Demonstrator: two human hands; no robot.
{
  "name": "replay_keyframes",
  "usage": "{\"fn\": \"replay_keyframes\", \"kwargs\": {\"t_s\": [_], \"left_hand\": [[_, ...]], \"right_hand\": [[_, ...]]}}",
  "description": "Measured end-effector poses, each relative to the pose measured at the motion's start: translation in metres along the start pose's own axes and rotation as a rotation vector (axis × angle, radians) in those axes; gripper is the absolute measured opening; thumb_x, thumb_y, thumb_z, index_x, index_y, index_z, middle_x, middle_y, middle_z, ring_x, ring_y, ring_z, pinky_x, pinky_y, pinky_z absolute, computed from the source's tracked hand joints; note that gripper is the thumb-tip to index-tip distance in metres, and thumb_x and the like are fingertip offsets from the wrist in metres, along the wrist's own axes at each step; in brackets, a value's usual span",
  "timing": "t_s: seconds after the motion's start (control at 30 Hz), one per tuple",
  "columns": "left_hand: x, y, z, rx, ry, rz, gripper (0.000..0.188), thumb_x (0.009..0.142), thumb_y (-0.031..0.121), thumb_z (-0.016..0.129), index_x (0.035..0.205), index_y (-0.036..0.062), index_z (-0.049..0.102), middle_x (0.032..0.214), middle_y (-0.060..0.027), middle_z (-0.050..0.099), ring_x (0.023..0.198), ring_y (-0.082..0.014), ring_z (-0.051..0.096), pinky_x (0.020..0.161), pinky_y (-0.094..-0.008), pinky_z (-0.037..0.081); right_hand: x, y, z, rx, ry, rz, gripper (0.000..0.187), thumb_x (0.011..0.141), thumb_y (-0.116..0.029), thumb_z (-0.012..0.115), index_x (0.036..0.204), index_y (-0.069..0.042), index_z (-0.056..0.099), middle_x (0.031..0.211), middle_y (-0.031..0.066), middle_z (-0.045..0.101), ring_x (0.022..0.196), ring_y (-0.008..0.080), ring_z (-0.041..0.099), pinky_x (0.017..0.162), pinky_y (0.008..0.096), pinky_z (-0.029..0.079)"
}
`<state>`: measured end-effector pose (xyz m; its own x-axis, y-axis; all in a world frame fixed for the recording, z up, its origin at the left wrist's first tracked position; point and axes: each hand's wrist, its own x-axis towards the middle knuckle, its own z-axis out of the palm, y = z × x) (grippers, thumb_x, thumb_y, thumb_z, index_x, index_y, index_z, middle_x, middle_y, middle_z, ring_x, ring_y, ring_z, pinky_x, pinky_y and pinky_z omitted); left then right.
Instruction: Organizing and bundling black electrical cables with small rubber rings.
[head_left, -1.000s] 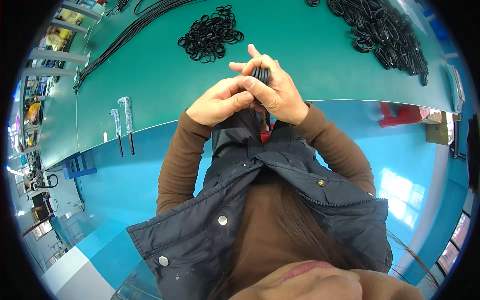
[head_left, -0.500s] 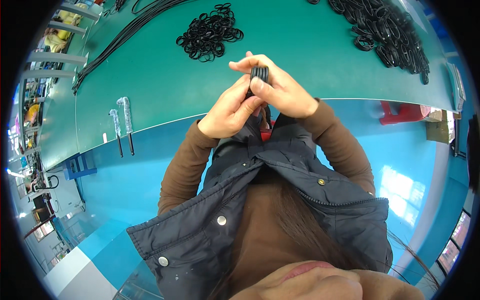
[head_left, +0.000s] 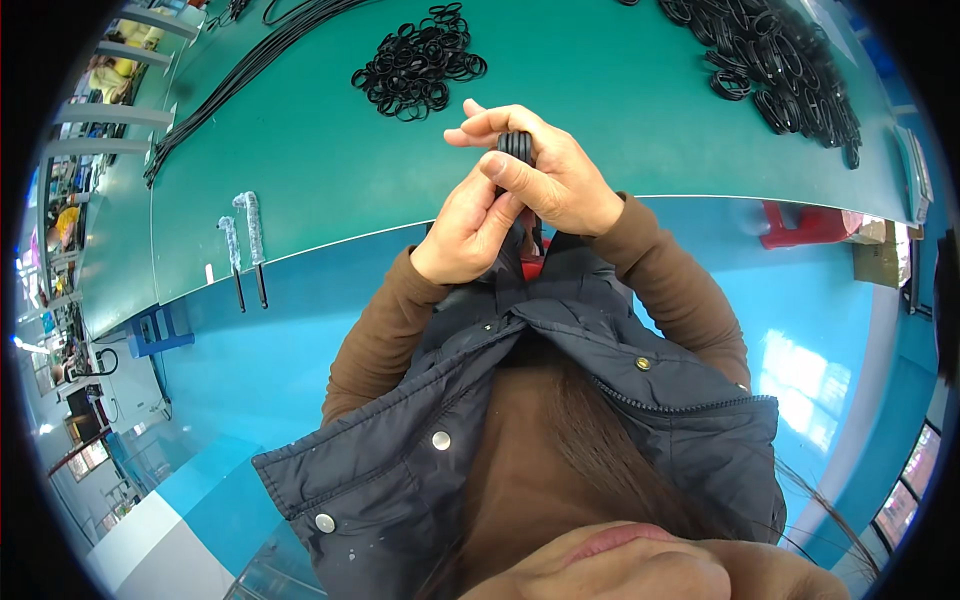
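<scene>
Just over the table's front edge, both hands are on a small black coiled cable (head_left: 515, 148), its turns stacked side by side. My left hand (head_left: 465, 230) holds it from below on the left, thumb pointing up; part of the coil is hidden by the fingers. My right hand (head_left: 560, 175) wraps its right side, with the thumb across the front and the fingers reaching over to the left. A pile of small black rings (head_left: 415, 70) lies on the table beyond my hands.
The green table (head_left: 330, 170) bears a bundle of long black cables (head_left: 240, 80) at the left and a heap of coiled black cables (head_left: 775, 70) at the right. Two tools with plastic-wrapped heads (head_left: 250, 230) overhang the front edge. A red stool (head_left: 795, 228) stands at the right.
My right thumb has moved left over the front of the coil, and its fingers have shifted left. My left hand has moved slightly right. The coil stays between them.
</scene>
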<state>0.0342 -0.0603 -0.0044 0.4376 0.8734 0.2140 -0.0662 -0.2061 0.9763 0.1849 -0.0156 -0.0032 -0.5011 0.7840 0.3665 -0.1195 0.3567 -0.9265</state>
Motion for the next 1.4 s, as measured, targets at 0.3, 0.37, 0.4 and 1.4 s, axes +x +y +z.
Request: {"fn": "replay_keyframes", "kwargs": {"t_s": [0.3, 0.37, 0.4, 1.4], "left_hand": [[0.0, -0.003, -0.008, 0.058, -0.076, -0.026, 0.017, 0.095, 0.003, 0.044, 0.11, -0.0026, 0.05, 0.087, -0.0082, 0.056, 0.072, -0.0152, 0.051, 0.061, -0.026, 0.044], [-0.001, -0.005, -0.011, 0.073, -0.101, -0.018, 0.017, 0.095, 0.003, 0.044, 0.11, -0.0027, 0.049, 0.087, -0.0084, 0.056, 0.071, -0.0149, 0.051, 0.061, -0.0257, 0.044], [-0.001, -0.006, -0.013, 0.08, -0.113, -0.013, 0.017, 0.096, 0.004, 0.044, 0.11, -0.0027, 0.049, 0.087, -0.0085, 0.056, 0.071, -0.0148, 0.05, 0.06, -0.0255, 0.043], [0.058, -0.003, -0.091, -0.455, 0.295, 0.106, 0.016, 0.099, 0.011, 0.045, 0.107, -0.0012, 0.052, 0.112, -0.0126, 0.058, 0.115, -0.0259, 0.051, 0.095, -0.0349, 0.043]], "right_hand": [[-0.002, -0.005, 0.004, 0.022, -0.011, 0.051, 0.023, 0.095, -0.019, 0.055, 0.112, -0.003, 0.054, 0.111, 0.0176, 0.066, 0.126, 0.0341, 0.049, 0.107, 0.0448, 0.036], [-0.001, -0.006, 0.006, 0.03, -0.018, 0.085, 0.021, 0.095, -0.017, 0.054, 0.111, -0.003, 0.054, 0.109, 0.0174, 0.067, 0.122, 0.032, 0.052, 0.104, 0.0432, 0.04], [0.0, -0.006, 0.006, 0.034, -0.023, 0.102, 0.02, 0.095, -0.017, 0.054, 0.11, -0.003, 0.054, 0.109, 0.0173, 0.067, 0.12, 0.031, 0.054, 0.102, 0.0423, 0.041], [0.147, 0.064, -0.115, -0.432, 0.067, 0.498, 0.018, 0.087, -0.024, 0.066, 0.091, -0.008, 0.072, 0.08, 0.0008, 0.064, 0.066, 0.0113, 0.052, 0.061, 0.025, 0.045]]}}
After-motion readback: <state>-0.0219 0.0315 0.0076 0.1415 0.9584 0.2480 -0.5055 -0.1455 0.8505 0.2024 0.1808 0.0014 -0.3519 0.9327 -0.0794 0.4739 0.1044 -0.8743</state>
